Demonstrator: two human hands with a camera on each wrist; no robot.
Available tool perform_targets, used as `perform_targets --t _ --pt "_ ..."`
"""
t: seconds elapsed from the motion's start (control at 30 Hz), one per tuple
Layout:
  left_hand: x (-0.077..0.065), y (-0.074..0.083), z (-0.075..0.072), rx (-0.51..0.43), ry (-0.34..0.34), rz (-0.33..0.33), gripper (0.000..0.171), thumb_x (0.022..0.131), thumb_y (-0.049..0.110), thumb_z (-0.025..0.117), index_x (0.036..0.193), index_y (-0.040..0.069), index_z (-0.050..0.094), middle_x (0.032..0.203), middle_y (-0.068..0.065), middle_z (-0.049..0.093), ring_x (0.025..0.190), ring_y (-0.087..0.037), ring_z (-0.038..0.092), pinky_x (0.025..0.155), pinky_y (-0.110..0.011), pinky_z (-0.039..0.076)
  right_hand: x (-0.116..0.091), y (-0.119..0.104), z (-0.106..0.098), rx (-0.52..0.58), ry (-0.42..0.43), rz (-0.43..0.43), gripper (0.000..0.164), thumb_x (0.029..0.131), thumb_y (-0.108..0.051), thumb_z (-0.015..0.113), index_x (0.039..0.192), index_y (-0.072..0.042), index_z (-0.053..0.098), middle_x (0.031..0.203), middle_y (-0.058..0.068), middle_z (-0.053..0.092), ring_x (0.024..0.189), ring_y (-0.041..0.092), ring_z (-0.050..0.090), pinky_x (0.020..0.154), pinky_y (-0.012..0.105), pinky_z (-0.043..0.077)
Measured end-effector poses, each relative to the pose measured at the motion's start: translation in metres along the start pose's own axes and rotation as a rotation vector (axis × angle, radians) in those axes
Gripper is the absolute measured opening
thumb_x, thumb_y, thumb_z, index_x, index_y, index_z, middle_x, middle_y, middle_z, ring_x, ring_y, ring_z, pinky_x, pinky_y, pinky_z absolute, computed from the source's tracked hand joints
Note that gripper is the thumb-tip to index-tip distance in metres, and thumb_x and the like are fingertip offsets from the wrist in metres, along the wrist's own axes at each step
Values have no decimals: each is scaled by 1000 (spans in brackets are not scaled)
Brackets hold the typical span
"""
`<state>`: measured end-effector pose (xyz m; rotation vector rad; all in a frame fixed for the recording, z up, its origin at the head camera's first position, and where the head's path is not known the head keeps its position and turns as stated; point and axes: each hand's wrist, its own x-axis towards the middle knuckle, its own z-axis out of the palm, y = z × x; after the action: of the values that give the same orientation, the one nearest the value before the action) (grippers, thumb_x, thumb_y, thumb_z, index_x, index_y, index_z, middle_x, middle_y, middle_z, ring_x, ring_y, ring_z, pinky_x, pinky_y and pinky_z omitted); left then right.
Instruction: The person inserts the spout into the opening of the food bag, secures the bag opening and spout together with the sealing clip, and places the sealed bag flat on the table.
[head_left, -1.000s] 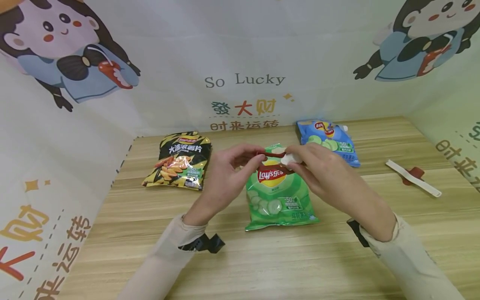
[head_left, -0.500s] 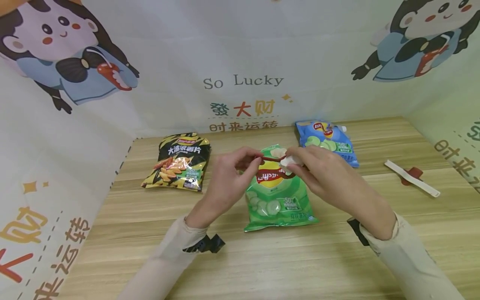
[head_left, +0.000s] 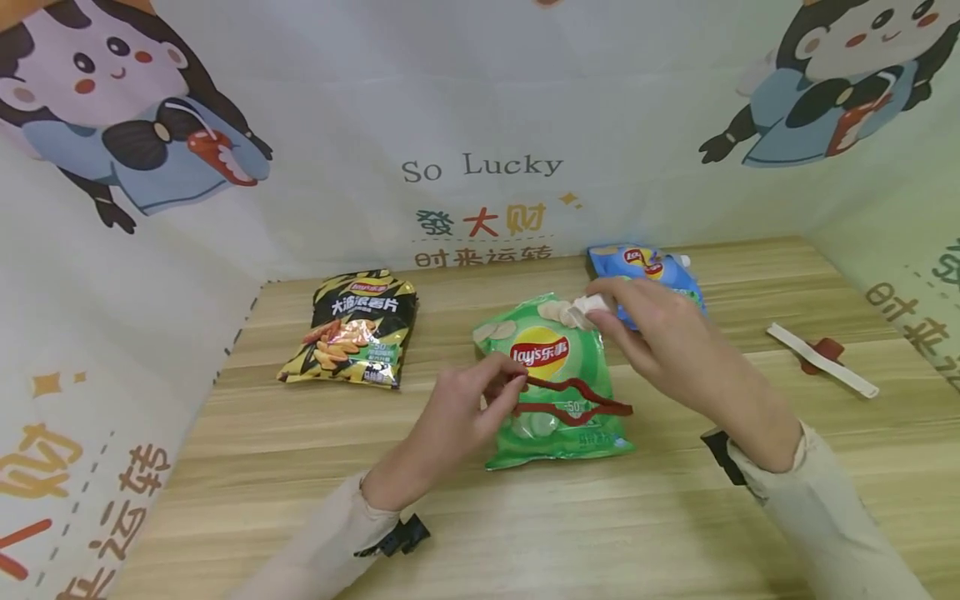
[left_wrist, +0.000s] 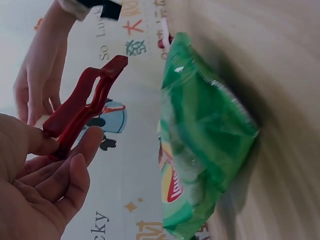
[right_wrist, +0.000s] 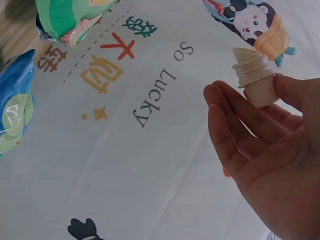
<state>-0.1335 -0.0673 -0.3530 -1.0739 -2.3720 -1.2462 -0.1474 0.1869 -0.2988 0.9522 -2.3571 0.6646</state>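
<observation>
A green Lay's chip bag [head_left: 551, 358] lies flat on the wooden table [head_left: 660, 533], centre. My left hand [head_left: 512, 383] pinches one end of a red clip part [head_left: 581, 398] that hangs over the bag's lower half. In the left wrist view the red clip part [left_wrist: 82, 112] sits between thumb and fingers, with the green bag [left_wrist: 200, 145] beside it. My right hand [head_left: 600, 305] holds a small white clip part [head_left: 587, 303] above the bag's top right corner. The right wrist view shows the white part [right_wrist: 255, 75] pinched at the fingertips.
A black chip bag [head_left: 352, 329] lies at the left and a blue chip bag [head_left: 641, 260] at the back, partly behind my right hand. Another white and red clip [head_left: 821, 358] lies at the right. Printed cloth walls [head_left: 480, 167] close in the table.
The red part and the white part have come apart. My left hand drew the red part down towards me; my right hand shifted slightly back and right with the white part. The bag's top lies uncovered.
</observation>
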Motion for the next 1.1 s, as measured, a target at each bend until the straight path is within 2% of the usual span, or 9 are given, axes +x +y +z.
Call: perform_targets --t 0.17,0.3,0.53,0.8,0.9,1.1 --pt "-22 5 3 22 -92 -47 4 98 5 61 100 4 64 74 4 64 62 -1 53 52 -16 47 0 10 0 -3 1 29 19 100 -13 59 115 -1 61 101 10 68 87 23 62 77 42 52" --pt "-35 7 5 46 -148 -97 4 99 8 61 99 6 64 75 3 65 62 -1 50 52 -16 46 1 17 0 -18 -9 56 20 101 -13 59 116 0 61 98 11 68 85 25 61 75 42 51" --pt "-49 8 11 88 -222 -96 4 98 9 62 98 6 65 76 3 65 60 1 48 50 -11 43 7 27 8 -57 -124 165 25 104 -23 55 119 -4 60 97 9 67 79 22 59 71 40 50" --pt "-59 3 12 61 -349 -165 4 95 8 66 91 7 67 71 5 62 57 6 48 48 -11 43 7 40 19 -67 -143 165 23 101 -19 60 116 -1 60 91 12 67 72 23 58 66 39 49" --pt "-61 1 12 112 -390 -145 6 93 9 68 87 9 68 71 7 63 59 6 50 51 -10 43 7 42 22 -61 -161 178 24 101 -19 60 116 -1 61 92 12 68 73 23 58 66 39 50" --pt "-66 -7 17 339 -408 -6 14 89 15 71 78 17 64 68 12 56 58 4 45 53 -11 37 5 47 28 -54 -216 209 26 102 -20 59 117 0 61 92 10 66 75 22 57 67 37 50"
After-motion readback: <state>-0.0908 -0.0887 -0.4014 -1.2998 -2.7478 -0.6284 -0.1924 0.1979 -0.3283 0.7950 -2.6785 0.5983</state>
